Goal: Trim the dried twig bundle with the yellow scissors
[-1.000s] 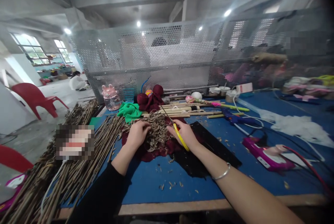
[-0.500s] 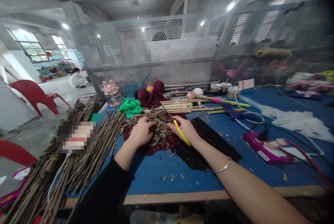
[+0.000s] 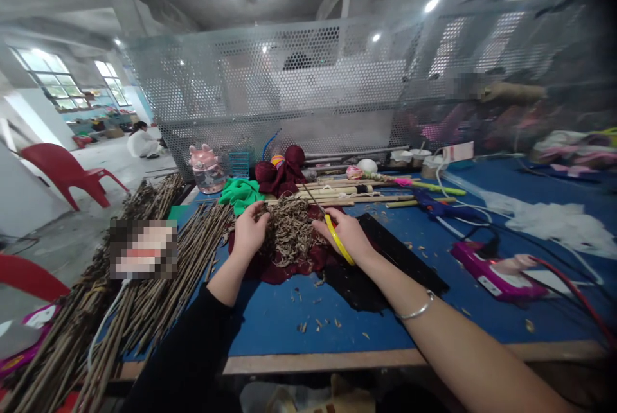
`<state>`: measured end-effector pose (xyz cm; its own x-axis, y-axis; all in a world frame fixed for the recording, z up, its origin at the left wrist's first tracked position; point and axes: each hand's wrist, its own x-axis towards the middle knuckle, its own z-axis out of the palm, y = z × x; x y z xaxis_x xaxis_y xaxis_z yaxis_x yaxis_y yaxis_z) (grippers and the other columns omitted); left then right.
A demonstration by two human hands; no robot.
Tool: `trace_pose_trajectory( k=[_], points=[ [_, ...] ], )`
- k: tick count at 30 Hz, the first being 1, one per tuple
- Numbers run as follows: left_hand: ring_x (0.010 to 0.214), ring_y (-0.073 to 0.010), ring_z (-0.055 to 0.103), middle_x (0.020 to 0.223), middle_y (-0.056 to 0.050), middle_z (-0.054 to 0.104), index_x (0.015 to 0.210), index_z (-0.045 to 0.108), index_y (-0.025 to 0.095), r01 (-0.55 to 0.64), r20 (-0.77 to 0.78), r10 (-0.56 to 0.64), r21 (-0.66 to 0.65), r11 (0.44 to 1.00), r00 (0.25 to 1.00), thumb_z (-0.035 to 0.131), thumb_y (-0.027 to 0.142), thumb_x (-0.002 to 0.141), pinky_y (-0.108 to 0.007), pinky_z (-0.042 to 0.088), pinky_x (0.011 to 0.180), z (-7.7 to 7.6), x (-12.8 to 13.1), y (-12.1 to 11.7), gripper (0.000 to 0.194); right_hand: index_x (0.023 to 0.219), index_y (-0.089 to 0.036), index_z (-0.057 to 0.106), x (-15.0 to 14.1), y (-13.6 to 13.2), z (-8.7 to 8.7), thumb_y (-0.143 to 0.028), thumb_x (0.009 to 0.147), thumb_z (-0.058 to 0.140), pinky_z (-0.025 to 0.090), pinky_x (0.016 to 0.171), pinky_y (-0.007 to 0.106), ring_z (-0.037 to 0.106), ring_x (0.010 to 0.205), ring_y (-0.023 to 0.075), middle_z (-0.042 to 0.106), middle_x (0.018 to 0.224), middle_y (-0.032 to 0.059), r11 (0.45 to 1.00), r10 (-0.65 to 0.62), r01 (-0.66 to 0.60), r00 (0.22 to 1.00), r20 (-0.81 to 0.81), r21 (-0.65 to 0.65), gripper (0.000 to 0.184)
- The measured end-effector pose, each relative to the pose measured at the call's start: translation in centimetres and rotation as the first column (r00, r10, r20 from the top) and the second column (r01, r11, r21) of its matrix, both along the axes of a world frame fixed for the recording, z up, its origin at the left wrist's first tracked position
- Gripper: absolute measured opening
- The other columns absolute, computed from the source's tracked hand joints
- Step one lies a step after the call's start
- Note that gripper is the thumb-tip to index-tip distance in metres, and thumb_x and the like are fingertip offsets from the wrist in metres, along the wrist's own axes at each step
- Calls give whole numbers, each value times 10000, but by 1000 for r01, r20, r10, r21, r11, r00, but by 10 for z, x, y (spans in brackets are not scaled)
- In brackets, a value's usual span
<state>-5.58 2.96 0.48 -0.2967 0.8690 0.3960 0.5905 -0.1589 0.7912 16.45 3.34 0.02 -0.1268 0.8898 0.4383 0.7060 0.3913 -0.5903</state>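
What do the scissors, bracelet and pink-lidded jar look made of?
Scissors: smooth, evenly yellow loops suggest plastic; thin, greyish blades suggest metal. Bracelet: silvery and shiny, probably polished metal. Jar: see-through body, glass or clear plastic; opaque pink lid, probably plastic.

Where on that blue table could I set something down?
The blue table has open patches at its front edge between the forearms, and between the right forearm and purple power strip, both with stray scraps. It is crowded between and beyond the hands: dried leaves, bamboo sticks, yarn balls.
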Motion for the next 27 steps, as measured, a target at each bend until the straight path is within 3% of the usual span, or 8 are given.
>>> trace_pose_trajectory(
  k=[3, 5, 7, 11, 15, 21, 25, 27],
  points=[
    [981, -203, 546, 1056, -114, 585, 1060, 567, 141, -32, -275, 69, 134, 990, 959, 518, 229, 748, -316, 416, 858, 7, 16, -15, 328, 984, -168, 608, 3, 3, 0, -549, 740, 530, 439, 637, 257, 616, 677, 190, 674, 770, 69, 999, -35, 37, 997, -68, 29, 459],
    [827, -185, 589, 876, -79, 636, 891, 628, 174, 137, -395, -126, 2, 991, 910, 460, 277, 793, -295, 441, 772, 10, 34, -28, 220, 969, -175, 608, 4, 5, 0, -539, 748, 527, 447, 675, 263, 622, 715, 191, 675, 816, 71, 999, -27, 31, 994, -108, 35, 433],
    [709, -208, 599, 726, -86, 643, 730, 658, 179, 252, -496, -340, -238, 938, 799, 505, 395, 763, -313, 447, 702, 9, 51, -40, 266, 946, -183, 608, 4, 7, -1, -539, 754, 520, 450, 687, 266, 624, 725, 191, 676, 827, 68, 999, -4, 8, 993, -119, 32, 414],
    [725, -239, 610, 741, -120, 652, 740, 675, 166, 164, -562, -341, -342, 925, 753, 572, 393, 708, -312, 440, 669, 3, 63, -48, 251, 940, -187, 604, 3, 6, -3, -539, 748, 527, 450, 663, 262, 625, 703, 191, 676, 795, 68, 1000, 0, 2, 994, -111, 23, 408],
    [718, -217, 614, 760, -88, 666, 827, 685, 200, 190, -482, -355, -357, 915, 801, 596, 367, 687, -282, 435, 644, 0, 53, -42, 235, 940, -191, 600, 1, 4, -4, -519, 751, 534, 441, 631, 248, 618, 663, 178, 674, 761, 56, 1000, 20, -18, 995, -99, 20, 384],
    [636, -173, 582, 668, -48, 657, 703, 676, 202, 239, -388, -384, -371, 897, 838, 559, 243, 674, -256, 405, 594, -4, 49, -39, 128, 943, -187, 603, 0, 1, -2, -492, 752, 542, 436, 628, 241, 614, 644, 168, 677, 766, 56, 999, 32, -31, 996, -88, 13, 365],
    [496, -104, 498, 551, -4, 585, 643, 619, 167, 292, -13, -310, -300, 908, 951, 519, 255, 695, -208, 367, 491, -5, 47, -32, 143, 952, -186, 608, 0, 0, 0, -480, 750, 544, 434, 624, 239, 611, 631, 165, 680, 767, 56, 1000, 27, -27, 996, -82, 9, 362],
    [460, -88, 472, 537, 10, 559, 688, 601, 158, 292, 233, -230, -278, 915, 945, 529, 307, 701, -188, 342, 434, -5, 45, -27, 167, 953, -188, 609, -1, 0, 1, -474, 751, 544, 432, 622, 237, 610, 632, 166, 679, 761, 54, 999, 33, -33, 997, -74, 1, 356]
  ],
)
